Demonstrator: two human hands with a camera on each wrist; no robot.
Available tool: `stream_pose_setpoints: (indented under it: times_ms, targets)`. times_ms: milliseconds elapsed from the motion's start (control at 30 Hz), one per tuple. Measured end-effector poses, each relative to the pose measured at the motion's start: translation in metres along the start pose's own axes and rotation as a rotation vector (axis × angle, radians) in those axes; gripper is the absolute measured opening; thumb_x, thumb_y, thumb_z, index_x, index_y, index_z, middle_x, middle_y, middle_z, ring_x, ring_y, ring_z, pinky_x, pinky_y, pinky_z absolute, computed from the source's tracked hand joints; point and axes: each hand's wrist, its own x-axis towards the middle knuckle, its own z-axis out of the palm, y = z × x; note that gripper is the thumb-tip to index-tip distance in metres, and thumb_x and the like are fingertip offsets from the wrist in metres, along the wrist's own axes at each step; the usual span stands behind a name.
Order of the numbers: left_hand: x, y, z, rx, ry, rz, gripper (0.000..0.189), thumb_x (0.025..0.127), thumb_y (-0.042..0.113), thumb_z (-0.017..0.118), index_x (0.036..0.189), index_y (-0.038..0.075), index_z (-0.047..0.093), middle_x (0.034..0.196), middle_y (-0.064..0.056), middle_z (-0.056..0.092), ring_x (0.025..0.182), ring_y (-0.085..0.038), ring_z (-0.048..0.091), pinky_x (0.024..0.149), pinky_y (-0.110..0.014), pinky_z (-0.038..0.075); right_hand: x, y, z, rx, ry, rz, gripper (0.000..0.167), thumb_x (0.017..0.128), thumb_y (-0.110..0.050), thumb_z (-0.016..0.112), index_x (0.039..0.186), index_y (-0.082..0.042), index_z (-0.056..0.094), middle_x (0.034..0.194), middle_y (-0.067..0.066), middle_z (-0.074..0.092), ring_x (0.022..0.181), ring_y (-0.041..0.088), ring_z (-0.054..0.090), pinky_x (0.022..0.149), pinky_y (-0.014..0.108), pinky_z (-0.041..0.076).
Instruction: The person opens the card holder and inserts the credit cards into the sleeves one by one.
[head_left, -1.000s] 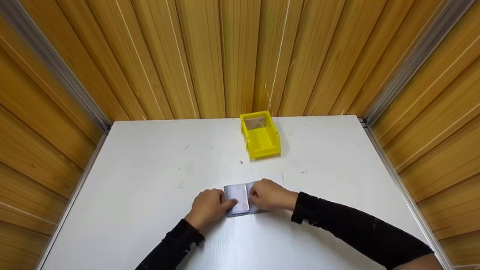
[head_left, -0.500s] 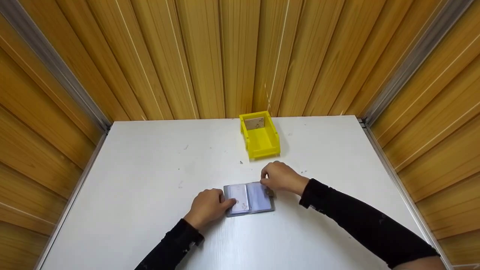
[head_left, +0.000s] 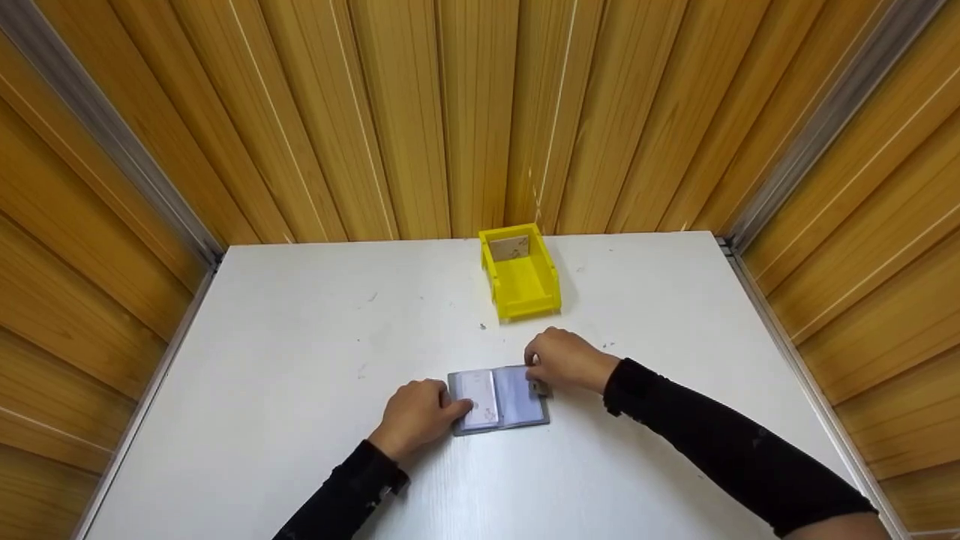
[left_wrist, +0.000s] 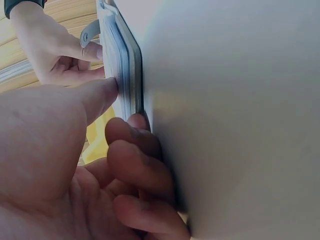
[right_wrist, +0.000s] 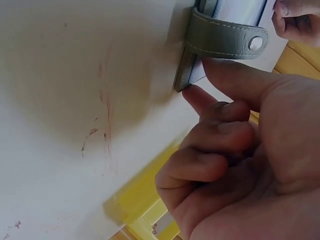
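A grey card holder (head_left: 523,409) lies unfolded on the white table, its clear plastic sleeves facing up. Under the left sleeve shows a pale card (head_left: 484,405) with a small printed pattern. My left hand (head_left: 420,412) grips the holder's left edge, thumb on top of the sleeves and fingertips at its underside. At the far right corner, my right hand (head_left: 566,358) pinches the holder's edge between thumb and forefinger, the other fingers curled in. Beside that thumb, a strap (right_wrist: 222,37) with a metal snap stands out from the cover in the right wrist view.
Behind the holder stands a yellow bin (head_left: 529,307) with a patterned card (head_left: 508,247) leaning upright against its back wall. Wood-look panels (head_left: 480,112) enclose the table (head_left: 300,337) at the back and on both sides. Small dark marks spot the tabletop.
My right hand has gone from the middle of the holder to its far right corner, uncovering the right-hand sleeve and the strap. My left hand has kept its place.
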Motion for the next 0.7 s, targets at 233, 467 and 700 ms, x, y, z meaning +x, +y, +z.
stream_pose_setpoints:
  times_ms: [233,467,700]
  targets:
    - [0.0,-0.0002,-0.0002,0.009,0.0,0.005,0.049,0.097,0.053,0.08,0.071,0.018,0.058,0.064,0.006,0.048,0.063,-0.014,0.049,0.06,-0.03,0.035,-0.0024,-0.0036,0.0025,-0.064,0.052,-0.053,0.012,0.099,-0.021,0.083,0.095,-0.01,0.086,0.09,0.001,0.081,0.087,0.018,0.068,0.092,0.046,0.061]
    - [-0.0003,-0.0001,-0.0003,0.005,0.001,0.006,0.049,0.097,0.052,0.08,0.07,0.018,0.058,0.063,0.007,0.047,0.061,-0.013,0.047,0.059,-0.029,0.034,-0.0048,-0.006,0.0008,-0.064,0.066,-0.057,0.01,0.098,-0.02,0.083,0.095,-0.01,0.085,0.091,0.003,0.08,0.094,0.023,0.068,0.094,0.049,0.058]
    - [-0.0016,0.0007,-0.0006,-0.003,0.001,0.011,0.048,0.097,0.051,0.081,0.07,0.018,0.058,0.063,0.007,0.047,0.061,-0.013,0.046,0.058,-0.029,0.033,-0.0035,-0.0059,0.0,-0.048,0.056,-0.049,0.011,0.098,-0.019,0.082,0.101,-0.009,0.087,0.096,0.005,0.082,0.098,0.025,0.068,0.096,0.05,0.057]
